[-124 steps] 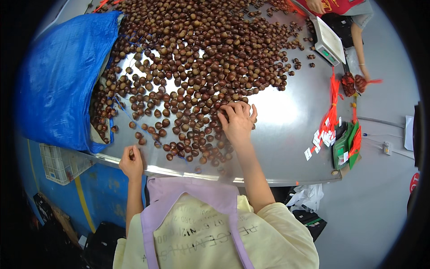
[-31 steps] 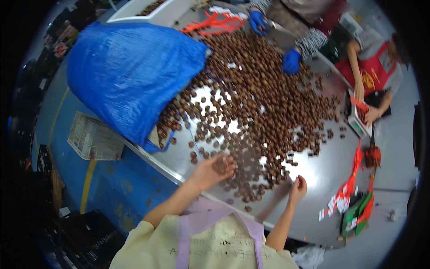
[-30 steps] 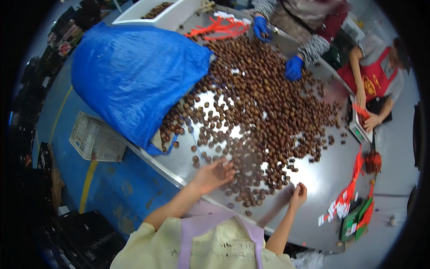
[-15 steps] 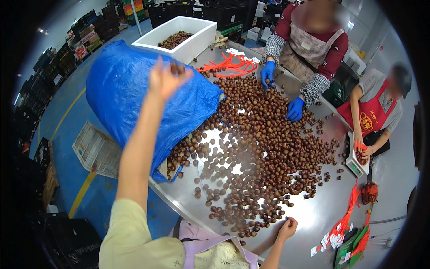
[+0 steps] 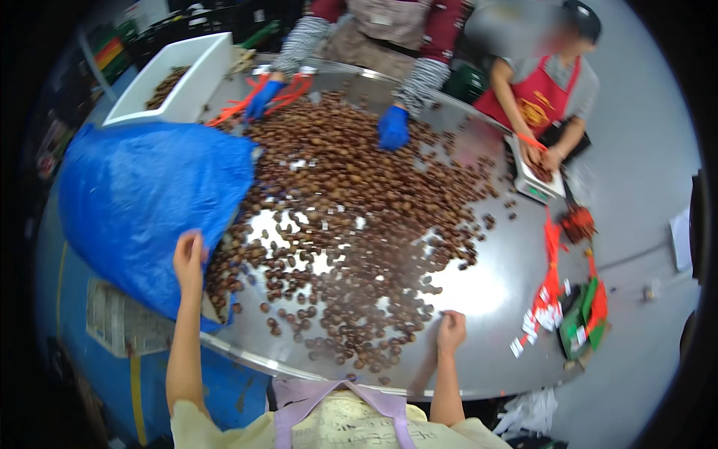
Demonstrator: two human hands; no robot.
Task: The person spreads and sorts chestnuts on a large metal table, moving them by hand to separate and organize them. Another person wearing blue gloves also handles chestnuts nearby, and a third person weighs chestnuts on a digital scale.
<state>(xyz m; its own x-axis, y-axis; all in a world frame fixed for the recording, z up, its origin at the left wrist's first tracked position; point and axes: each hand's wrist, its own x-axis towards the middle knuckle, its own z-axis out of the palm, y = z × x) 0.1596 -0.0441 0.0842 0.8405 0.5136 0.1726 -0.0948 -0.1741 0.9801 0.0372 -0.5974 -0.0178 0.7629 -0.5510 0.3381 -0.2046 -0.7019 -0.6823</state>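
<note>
Round brown chestnuts (image 5: 351, 179) lie in a wide heap on a shiny metal table (image 5: 479, 344). My left hand (image 5: 189, 258) is raised in front of the blue sack (image 5: 149, 187) at the left, its fingers loosely curled and a little apart, with no nut visible in it. More chestnuts spill from the sack's mouth beside that hand. Low over the table, at the near right edge of the heap, my right hand (image 5: 452, 331) has thumb and fingers pinched together. Whatever lies between those fingertips is too small to make out.
A white box (image 5: 202, 82) with chestnuts stands far left. Across the table a person in blue gloves (image 5: 393, 128) reaches into the heap, near red straps (image 5: 295, 91). Another person handles red netting on a scale (image 5: 535, 187). Red nets with white tags (image 5: 550, 292) lie right.
My left hand has come back from near the white box toward me, and the nuts it held no longer show. The view has swung right. My right hand stays pinched near the heap's edge.
</note>
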